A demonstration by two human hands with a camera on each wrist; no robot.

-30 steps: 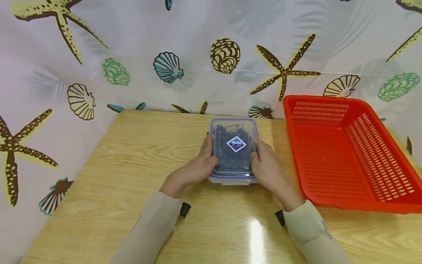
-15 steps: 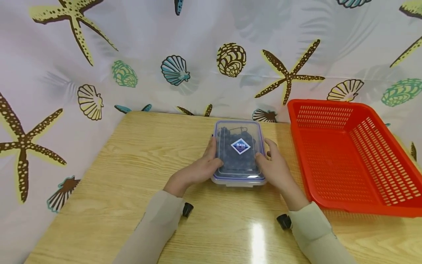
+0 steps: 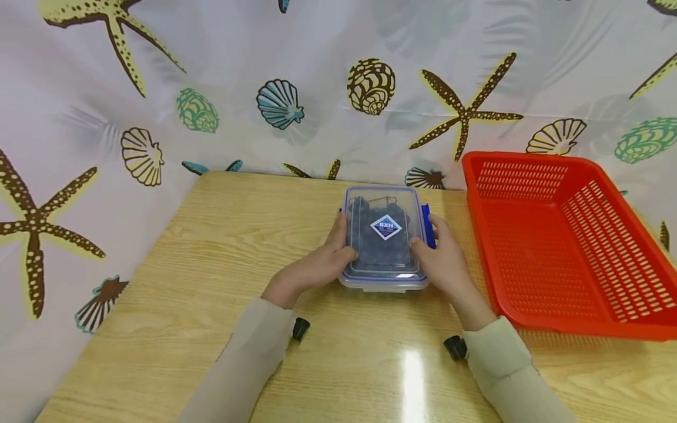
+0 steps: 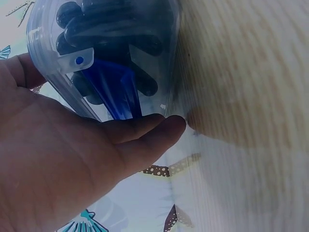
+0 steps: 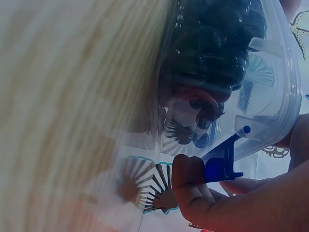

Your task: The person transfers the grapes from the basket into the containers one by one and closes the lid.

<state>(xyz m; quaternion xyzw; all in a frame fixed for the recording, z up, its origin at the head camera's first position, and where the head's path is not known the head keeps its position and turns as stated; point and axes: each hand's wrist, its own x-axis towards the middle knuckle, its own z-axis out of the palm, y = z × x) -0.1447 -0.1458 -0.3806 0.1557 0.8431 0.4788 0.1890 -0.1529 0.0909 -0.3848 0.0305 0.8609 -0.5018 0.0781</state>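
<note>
A clear lidded food container (image 3: pixel 381 197) with a blue-edged lid and a diamond label stands on the table, dark grapes (image 5: pixel 207 53) inside. My left hand (image 3: pixel 319 264) holds its left side, thumb on the lid, fingers against the side by a blue latch (image 4: pixel 116 87) that tilts outward. My right hand (image 3: pixel 446 261) is on the opposite side, thumb on the lid's edge. Its curled fingers touch another blue latch (image 5: pixel 222 162), which sticks out from the wall in the right wrist view. The container's underside is hidden.
A red plastic basket (image 3: pixel 534 258) with slotted walls stands on the right of the wooden table (image 3: pixel 211 252). Behind the table hangs a white cloth (image 3: pixel 317 47) printed with shells and starfish. Black wrist pieces (image 3: pixel 300 329) show under the sleeves.
The right-hand latch has swung outward and now shows beside the lid. My right fingers have shifted outward from the container's side. My left hand keeps its hold; the head view has shifted slightly.
</note>
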